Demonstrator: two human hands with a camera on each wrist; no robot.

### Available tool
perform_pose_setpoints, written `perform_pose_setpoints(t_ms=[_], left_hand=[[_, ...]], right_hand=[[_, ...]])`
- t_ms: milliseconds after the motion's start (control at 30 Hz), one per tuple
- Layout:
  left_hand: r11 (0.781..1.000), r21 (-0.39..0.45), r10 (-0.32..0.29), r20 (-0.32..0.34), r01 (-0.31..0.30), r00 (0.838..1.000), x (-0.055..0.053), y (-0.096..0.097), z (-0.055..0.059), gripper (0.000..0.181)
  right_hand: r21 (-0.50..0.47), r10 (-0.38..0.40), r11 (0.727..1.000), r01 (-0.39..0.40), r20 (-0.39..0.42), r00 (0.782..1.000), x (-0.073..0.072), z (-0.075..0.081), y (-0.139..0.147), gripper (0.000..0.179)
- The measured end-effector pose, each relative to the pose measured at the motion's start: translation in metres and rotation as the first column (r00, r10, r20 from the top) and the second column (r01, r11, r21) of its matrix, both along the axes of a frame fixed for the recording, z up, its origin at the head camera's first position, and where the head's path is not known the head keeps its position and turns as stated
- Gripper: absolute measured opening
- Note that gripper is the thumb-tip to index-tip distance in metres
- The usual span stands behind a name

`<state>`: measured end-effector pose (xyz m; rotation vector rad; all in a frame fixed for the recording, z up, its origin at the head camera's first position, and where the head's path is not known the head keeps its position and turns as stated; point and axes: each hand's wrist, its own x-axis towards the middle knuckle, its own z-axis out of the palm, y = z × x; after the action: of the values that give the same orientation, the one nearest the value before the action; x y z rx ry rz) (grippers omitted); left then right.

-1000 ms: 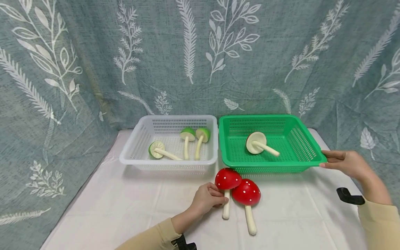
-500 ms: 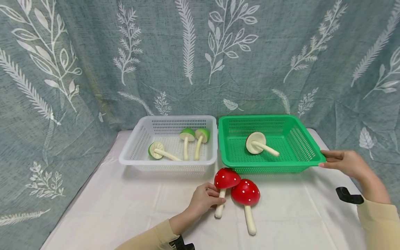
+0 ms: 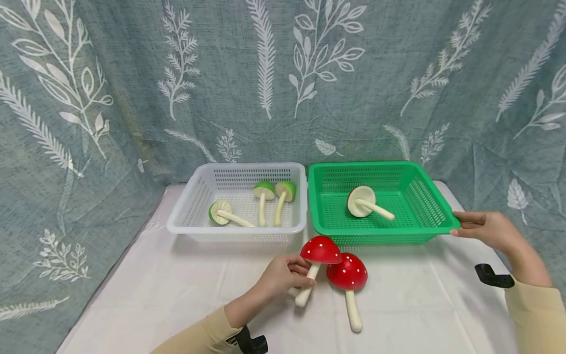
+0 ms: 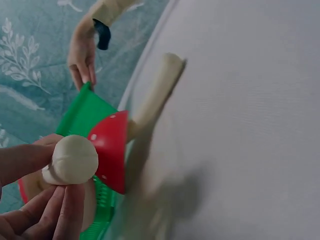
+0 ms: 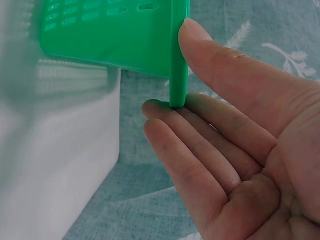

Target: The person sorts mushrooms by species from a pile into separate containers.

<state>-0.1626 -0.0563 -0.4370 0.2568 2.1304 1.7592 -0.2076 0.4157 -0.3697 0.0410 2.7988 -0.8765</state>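
My left hand (image 3: 285, 275) pinches the pale stem of a red, white-spotted toy mushroom (image 3: 322, 250), which tilts with its cap up and to the right. The left wrist view shows the stem's round end (image 4: 75, 159) between thumb and fingers. A second red toy mushroom (image 3: 348, 273) lies on the table just right of it, its cap partly covered by the held one's cap. At the far right, my right hand (image 3: 486, 230) holds the corner of the green basket (image 3: 376, 232), thumb and fingers at the rim (image 5: 178, 60). Inside that basket lies a red-capped mushroom (image 3: 361, 201), underside showing.
Left of the green basket stands a white basket (image 3: 236, 230) with several green-capped toy mushrooms (image 3: 264, 190) in it. Both baskets sit at the back of the white-covered table (image 3: 177, 285), before a patterned grey-blue curtain (image 3: 230, 88).
My left hand has moved slightly left and up with the mushroom. Its stem end has swung left, tilting it more. The right hand stays at the green basket's corner.
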Motion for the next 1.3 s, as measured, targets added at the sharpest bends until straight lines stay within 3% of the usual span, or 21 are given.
perform_pose_setpoints(t_ms=[267, 433, 633, 933, 1300], left_hand=[[0.996, 0.045, -0.083, 0.025, 0.082, 0.996, 0.006, -0.001, 0.022, 0.029], [0.993, 0.063, -0.103, -0.006, 0.103, 0.995, 0.0, 0.005, 0.035, 0.029], [0.991, 0.099, -0.084, -0.039, 0.087, 0.996, -0.016, 0.011, 0.051, 0.029], [0.994, 0.086, -0.054, -0.082, 0.061, 0.995, -0.04, 0.017, 0.07, 0.031], [0.998, 0.054, -0.025, 0.004, 0.025, 1.0, -0.082, 0.03, 0.081, 0.031]], right_hand=[[-0.001, 0.006, 1.0, -0.006, -0.007, 1.0, 0.0, 0.0, 0.0, 0.086], [0.003, 0.006, 1.0, -0.006, -0.005, 1.0, 0.0, 0.0, 0.001, 0.086], [-0.013, 0.002, 1.0, -0.002, -0.003, 1.0, 0.0, -0.001, 0.001, 0.087], [0.001, -0.002, 1.0, 0.002, -0.008, 1.0, -0.001, 0.0, 0.0, 0.087], [0.005, 0.008, 1.0, -0.008, -0.017, 1.0, -0.001, 0.0, 0.0, 0.084]])
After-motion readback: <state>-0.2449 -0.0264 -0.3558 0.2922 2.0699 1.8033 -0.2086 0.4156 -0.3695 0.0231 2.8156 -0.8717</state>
